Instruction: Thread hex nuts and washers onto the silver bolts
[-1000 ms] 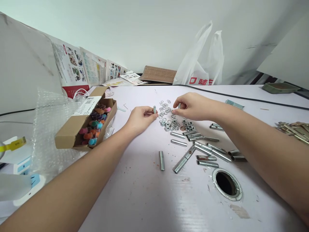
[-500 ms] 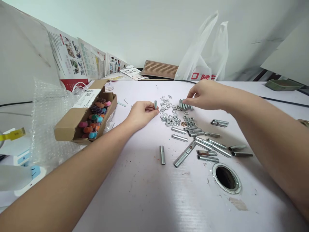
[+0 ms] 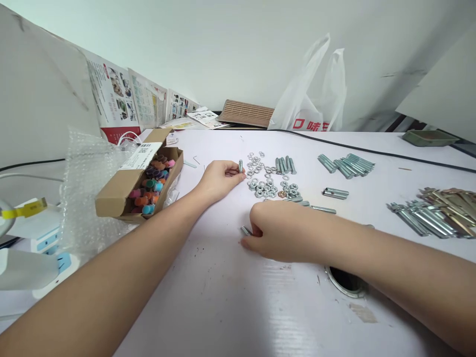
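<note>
My left hand (image 3: pixel 219 179) is closed around a threaded metal bolt (image 3: pixel 240 166), whose end sticks up between thumb and fingers. My right hand (image 3: pixel 273 230) pinches a short metal sleeve (image 3: pixel 246 230) near the table top; only one end of it shows past the fingers. Loose washers (image 3: pixel 257 166) and several nuts (image 3: pixel 266 188) lie just right of my left hand. Behind them is a row of bolts (image 3: pixel 285 165). More metal sleeves (image 3: pixel 323 209) lie beyond my right hand, which hides most of that group.
An open cardboard box (image 3: pixel 111 198) of colourful caps stands at left beside bubble wrap (image 3: pixel 80 198). Studs (image 3: pixel 347 165) and finished-looking bolt assemblies (image 3: pixel 424 218) lie at right. A round hole (image 3: pixel 344 282) opens in the table under my right forearm. A plastic bag (image 3: pixel 307 109) stands behind.
My right hand has left the row of bolts, come toward the front and closed on a sleeve. My left hand still holds its bolt. The camera view has shifted slightly.
</note>
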The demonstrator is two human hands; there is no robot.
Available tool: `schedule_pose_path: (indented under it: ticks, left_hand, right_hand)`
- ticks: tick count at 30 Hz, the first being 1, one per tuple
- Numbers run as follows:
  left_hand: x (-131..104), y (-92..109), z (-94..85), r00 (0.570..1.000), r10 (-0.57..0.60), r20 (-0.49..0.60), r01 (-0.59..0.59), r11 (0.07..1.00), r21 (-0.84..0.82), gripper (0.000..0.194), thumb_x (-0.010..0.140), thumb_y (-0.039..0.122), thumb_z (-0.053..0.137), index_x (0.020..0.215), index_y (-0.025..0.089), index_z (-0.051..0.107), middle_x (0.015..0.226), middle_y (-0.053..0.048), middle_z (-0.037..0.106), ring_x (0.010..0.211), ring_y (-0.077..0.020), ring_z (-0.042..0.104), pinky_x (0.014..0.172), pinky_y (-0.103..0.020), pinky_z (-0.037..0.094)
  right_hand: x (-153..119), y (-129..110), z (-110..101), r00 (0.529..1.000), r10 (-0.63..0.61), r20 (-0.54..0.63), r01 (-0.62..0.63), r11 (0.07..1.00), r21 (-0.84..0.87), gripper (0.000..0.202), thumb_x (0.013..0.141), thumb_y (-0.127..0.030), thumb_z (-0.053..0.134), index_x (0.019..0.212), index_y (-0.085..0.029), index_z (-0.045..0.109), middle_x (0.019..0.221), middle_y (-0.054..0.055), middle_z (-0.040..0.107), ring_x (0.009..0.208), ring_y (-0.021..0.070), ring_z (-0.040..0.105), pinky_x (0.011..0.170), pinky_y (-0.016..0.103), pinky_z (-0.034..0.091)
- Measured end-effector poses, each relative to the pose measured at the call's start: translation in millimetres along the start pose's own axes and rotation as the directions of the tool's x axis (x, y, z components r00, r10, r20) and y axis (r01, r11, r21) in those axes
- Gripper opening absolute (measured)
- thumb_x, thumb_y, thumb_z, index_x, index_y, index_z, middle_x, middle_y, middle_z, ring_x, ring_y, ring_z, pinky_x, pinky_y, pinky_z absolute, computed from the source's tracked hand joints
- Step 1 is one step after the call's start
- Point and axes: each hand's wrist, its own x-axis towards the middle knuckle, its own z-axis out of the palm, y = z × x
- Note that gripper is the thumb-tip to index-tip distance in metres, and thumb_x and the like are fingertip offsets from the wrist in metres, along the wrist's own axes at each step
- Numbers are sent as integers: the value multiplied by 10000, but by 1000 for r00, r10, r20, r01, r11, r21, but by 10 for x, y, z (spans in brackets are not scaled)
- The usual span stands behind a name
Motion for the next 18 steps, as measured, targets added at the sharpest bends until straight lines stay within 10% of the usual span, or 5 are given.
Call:
schedule_pose_path:
  ticks: [8,18]
  left_hand:
    - [8,6,-7,998,45,35,-45,999,2,176,747,298,699,773,123,700,767,-39,724,728,-147,646,669,-246,465]
    - [19,15,12,1000,11,9,-12,999,32,183,737,305,722,798,133,739,736,-29,726,658,-127,618,640,-243,435]
  right_hand:
    - [241,418,-602,894,44,-446,117,938,327,263,723,-433,761,772,-189,674,654,35,612,497,125,504,445,272,339]
    - [633,434,-505,740,-68,-669,307,919,246,176,789,-318,712,794,-148,759,586,11,557,527,100,409,520,296,314]
